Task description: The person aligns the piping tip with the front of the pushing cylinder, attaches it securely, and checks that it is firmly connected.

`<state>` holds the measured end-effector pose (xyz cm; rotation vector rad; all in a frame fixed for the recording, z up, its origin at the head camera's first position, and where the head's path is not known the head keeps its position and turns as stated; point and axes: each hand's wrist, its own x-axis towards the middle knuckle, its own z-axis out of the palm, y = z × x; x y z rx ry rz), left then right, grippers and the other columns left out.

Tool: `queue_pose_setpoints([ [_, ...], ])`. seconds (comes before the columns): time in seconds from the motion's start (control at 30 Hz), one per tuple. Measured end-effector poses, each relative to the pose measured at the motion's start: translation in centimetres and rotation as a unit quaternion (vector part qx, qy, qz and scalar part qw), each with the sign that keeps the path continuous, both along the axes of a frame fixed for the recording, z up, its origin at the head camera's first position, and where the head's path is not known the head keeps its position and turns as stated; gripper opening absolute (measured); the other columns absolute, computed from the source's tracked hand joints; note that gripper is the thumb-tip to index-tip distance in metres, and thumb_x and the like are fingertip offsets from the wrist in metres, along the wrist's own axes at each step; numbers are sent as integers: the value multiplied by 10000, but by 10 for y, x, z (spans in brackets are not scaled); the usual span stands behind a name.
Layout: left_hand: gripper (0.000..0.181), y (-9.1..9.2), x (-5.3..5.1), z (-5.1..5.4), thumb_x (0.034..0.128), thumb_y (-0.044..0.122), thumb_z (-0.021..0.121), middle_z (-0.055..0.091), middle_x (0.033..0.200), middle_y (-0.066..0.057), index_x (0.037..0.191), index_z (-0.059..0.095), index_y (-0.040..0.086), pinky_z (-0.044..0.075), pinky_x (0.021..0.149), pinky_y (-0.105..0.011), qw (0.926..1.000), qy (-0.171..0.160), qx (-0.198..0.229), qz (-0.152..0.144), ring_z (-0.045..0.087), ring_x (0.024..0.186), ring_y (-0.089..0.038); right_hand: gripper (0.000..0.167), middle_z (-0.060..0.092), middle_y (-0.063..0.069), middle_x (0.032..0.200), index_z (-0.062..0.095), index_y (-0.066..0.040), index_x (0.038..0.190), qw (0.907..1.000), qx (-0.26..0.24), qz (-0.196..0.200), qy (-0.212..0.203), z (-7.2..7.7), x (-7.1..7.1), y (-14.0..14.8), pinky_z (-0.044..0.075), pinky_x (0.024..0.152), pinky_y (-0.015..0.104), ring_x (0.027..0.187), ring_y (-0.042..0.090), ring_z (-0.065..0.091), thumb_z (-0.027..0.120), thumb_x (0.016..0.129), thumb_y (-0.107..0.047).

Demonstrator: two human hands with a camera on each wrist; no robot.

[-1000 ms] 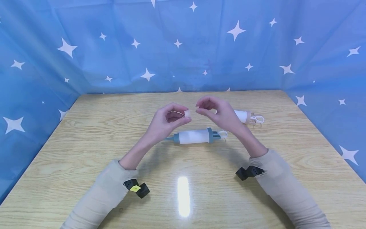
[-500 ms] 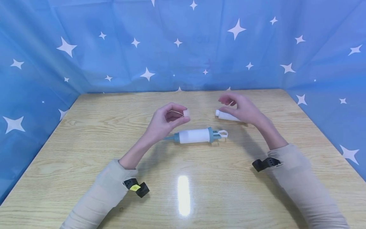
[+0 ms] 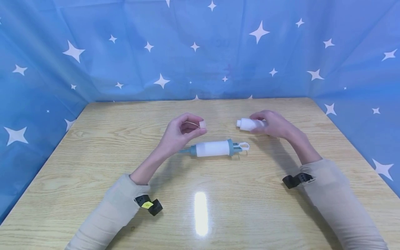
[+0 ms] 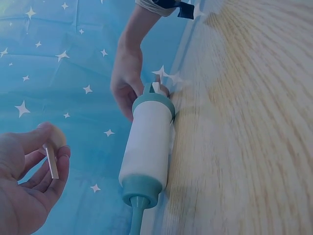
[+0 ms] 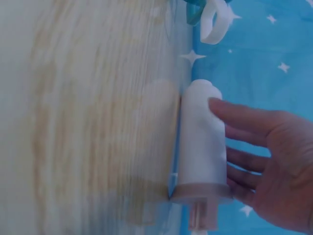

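In the head view my left hand (image 3: 182, 130), raised above the table, pinches a small beige nozzle (image 3: 202, 124). The left wrist view shows this nozzle's round cap and thin stem (image 4: 52, 161) between thumb and fingers. My right hand (image 3: 275, 124) grips a white-barrelled syringe (image 3: 248, 124) lying on its side, its bare white tip facing left. In the right wrist view the thumb presses on the barrel, fingers behind it, and a beige collar (image 5: 201, 192) shows at the plunger end. Nearer lies a second syringe (image 3: 212, 148) with teal ends.
The teal syringe carries a long thin teal nozzle (image 3: 184, 151) on its left and a white ring handle (image 3: 244, 146) on its right. Everything lies on a wooden table (image 3: 93, 146). A blue starred curtain (image 3: 193, 62) surrounds its far sides.
My right hand has moved right and down from near the left hand to the white-barrelled syringe and taken hold of it. The left hand has stayed nearly still with the nozzle.
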<state>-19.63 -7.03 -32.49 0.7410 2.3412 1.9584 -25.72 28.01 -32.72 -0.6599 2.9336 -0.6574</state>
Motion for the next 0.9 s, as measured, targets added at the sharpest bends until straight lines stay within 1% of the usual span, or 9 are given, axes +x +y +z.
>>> queue_pose_setpoints([
  [0.13,295,0,-1,-1,896,77,780,686,1086,-80,1165,667,31,577,899,-315,10000,-24,-19,34,689,979,-203,588,611,274,1298,591,-5,1358,9995,261,-53,-181,-5,-1,1,441,974,636,1157,463,567,824,843,-169],
  [0.27,298,0,-1,-1,900,94,780,687,1082,-77,1170,667,36,576,898,-314,10000,-57,-26,55,686,978,-204,556,604,271,1313,595,-56,1368,9990,354,-134,-235,-11,-1,2,447,959,628,1151,464,566,804,865,-168],
  [0.4,300,0,-1,-2,905,96,776,686,1085,-81,1177,667,32,574,893,-311,10000,-35,-23,67,682,981,-210,551,620,258,1297,611,-61,1363,9995,250,-165,-80,-10,2,2,469,927,596,1116,429,585,812,866,-188],
  [0.53,305,-1,-2,-3,906,88,774,694,1078,-83,1187,667,32,575,889,-310,10000,4,4,74,682,977,-212,563,651,225,1255,623,-67,1361,9997,-12,-136,178,-3,8,-2,489,906,567,1075,381,602,828,851,-189],
  [0.67,309,-1,-2,-3,907,89,773,701,1077,-83,1193,668,36,576,890,-317,10000,-16,52,47,683,978,-212,569,672,191,1228,629,-82,1364,9988,-230,46,419,7,14,-11,506,856,531,1031,351,619,831,853,-229],
  [0.77,315,-2,-3,-3,907,102,775,701,1081,-81,1197,669,40,576,890,-316,10000,-46,31,45,683,981,-209,577,681,178,1228,628,-85,1367,9970,-379,305,597,14,20,-19,516,817,496,1009,334,640,828,858,-268],
  [0.9,331,-2,-1,-2,905,122,781,700,1091,-79,1207,673,42,579,886,-314,9999,-100,-20,41,684,986,-205,562,697,149,1216,644,-89,1353,9924,-594,640,867,20,27,-29,526,793,454,982,302,657,834,851,-257],
])
